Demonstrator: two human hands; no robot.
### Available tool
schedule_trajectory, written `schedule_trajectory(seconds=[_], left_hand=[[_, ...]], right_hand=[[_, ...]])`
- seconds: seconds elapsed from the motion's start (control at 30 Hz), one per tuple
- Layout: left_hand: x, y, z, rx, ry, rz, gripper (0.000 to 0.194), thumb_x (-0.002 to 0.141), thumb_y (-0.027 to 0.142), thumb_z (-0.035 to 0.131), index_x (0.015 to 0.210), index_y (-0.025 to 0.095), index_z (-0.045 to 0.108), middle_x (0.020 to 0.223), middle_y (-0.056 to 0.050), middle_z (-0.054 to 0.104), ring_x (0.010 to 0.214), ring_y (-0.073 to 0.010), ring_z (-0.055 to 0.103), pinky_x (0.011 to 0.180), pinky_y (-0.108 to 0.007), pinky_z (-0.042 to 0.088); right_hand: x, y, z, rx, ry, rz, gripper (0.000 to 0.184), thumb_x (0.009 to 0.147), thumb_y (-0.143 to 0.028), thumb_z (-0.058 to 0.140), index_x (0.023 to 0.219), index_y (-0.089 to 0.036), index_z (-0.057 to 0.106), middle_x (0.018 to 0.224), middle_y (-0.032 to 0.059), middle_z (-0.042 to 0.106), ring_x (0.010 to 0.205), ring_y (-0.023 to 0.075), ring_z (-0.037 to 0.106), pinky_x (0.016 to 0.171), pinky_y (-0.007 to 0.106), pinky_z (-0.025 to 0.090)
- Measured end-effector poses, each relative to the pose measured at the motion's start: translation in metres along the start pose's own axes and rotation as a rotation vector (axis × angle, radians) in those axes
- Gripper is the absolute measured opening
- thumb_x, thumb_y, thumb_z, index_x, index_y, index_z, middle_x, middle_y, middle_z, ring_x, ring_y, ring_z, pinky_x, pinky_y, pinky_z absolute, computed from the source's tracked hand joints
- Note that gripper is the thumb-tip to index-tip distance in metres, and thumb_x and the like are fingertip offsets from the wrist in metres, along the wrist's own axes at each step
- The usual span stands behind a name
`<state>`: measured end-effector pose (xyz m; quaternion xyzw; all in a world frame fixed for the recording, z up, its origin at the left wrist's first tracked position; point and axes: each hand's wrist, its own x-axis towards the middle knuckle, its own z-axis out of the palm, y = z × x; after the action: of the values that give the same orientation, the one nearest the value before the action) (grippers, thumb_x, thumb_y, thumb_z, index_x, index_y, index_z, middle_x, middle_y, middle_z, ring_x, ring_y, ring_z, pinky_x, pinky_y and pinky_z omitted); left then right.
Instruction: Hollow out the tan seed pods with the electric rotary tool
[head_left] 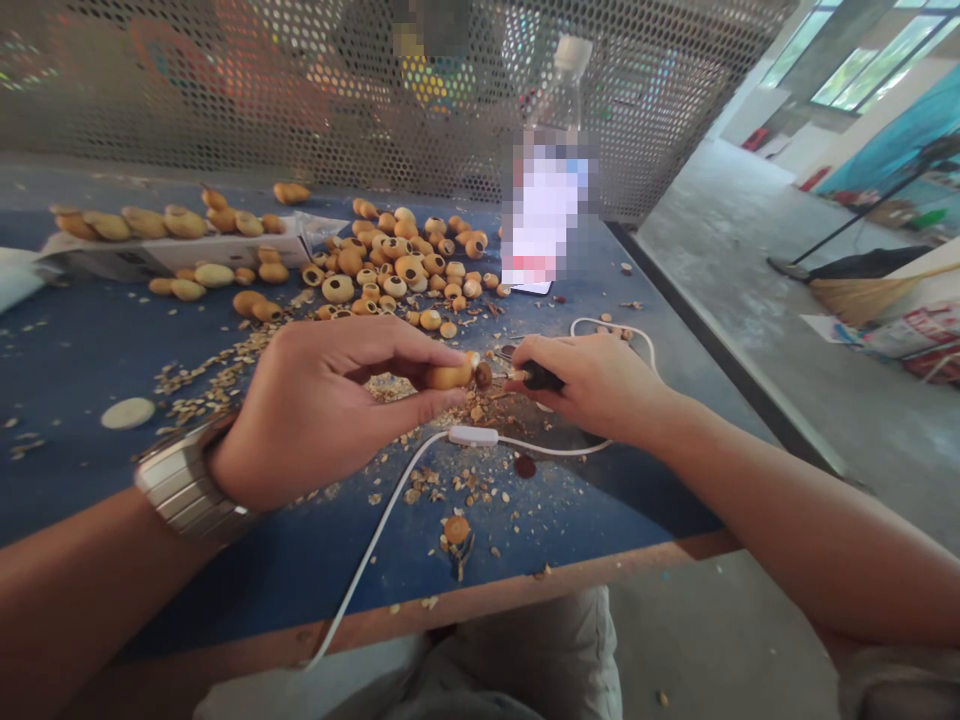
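Observation:
My left hand (322,405), with a metal watch on its wrist, pinches a small yellow-brown gourd (448,376) between thumb and fingers. The gourd lies sideways, its pale cut end toward the right. Just off that end is a round brown piece (483,376); whether it is attached to the gourd I cannot tell. My right hand (607,385) is closed around the black handle (541,377) of a slim tool. Its thin metal shaft points left at the brown piece, and the tip is hard to make out. Seeds and scraps (480,410) lie under both hands.
Many small gourds (411,268), several with holes cut in them, are heaped behind my hands. More line a box (187,250) at the left. A phone (541,225) leans near a bottle (562,90) by the perforated metal screen (300,90). A white cable (382,530) with an inline switch crosses the blue table.

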<state>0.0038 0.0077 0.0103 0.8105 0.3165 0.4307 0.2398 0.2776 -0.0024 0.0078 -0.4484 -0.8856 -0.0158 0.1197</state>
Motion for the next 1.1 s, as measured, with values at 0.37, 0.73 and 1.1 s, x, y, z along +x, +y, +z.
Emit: schedule_trajectory(seconds=[0.37, 0.73, 1.1], left_hand=[[-0.0019, -0.0007, 0.0013, -0.004, -0.008, -0.007, 0.013, 0.087, 0.027, 0.083, 0.100, 0.027, 0.080, 0.096, 0.001, 0.082, 0.084, -0.0166, 0.076, 0.073, -0.029, 0.063], [-0.0016, 0.0009, 0.0002, -0.021, -0.021, -0.030, 0.012, 0.088, 0.024, 0.082, 0.099, 0.023, 0.080, 0.097, 0.001, 0.081, 0.087, -0.0155, 0.075, 0.076, -0.029, 0.061], [-0.0012, -0.0011, 0.0007, -0.016, -0.013, -0.035, 0.012, 0.085, 0.028, 0.083, 0.097, 0.027, 0.081, 0.093, 0.001, 0.081, 0.082, -0.0159, 0.075, 0.072, -0.028, 0.062]], right_hand=[[0.0006, -0.0004, 0.0008, -0.018, -0.018, 0.015, 0.009, 0.099, -0.032, 0.059, 0.104, -0.025, 0.063, 0.082, 0.0014, 0.075, 0.071, 0.0177, 0.066, 0.061, 0.026, 0.027], [0.0007, -0.0004, 0.0003, -0.027, -0.016, 0.010, 0.008, 0.098, -0.030, 0.061, 0.103, -0.024, 0.063, 0.082, 0.0013, 0.075, 0.070, 0.0172, 0.064, 0.061, 0.026, 0.026], [0.0013, -0.0013, 0.0000, -0.033, -0.028, 0.008, 0.008, 0.096, -0.027, 0.062, 0.103, -0.024, 0.063, 0.084, 0.0012, 0.076, 0.072, 0.0174, 0.067, 0.062, 0.025, 0.028]])
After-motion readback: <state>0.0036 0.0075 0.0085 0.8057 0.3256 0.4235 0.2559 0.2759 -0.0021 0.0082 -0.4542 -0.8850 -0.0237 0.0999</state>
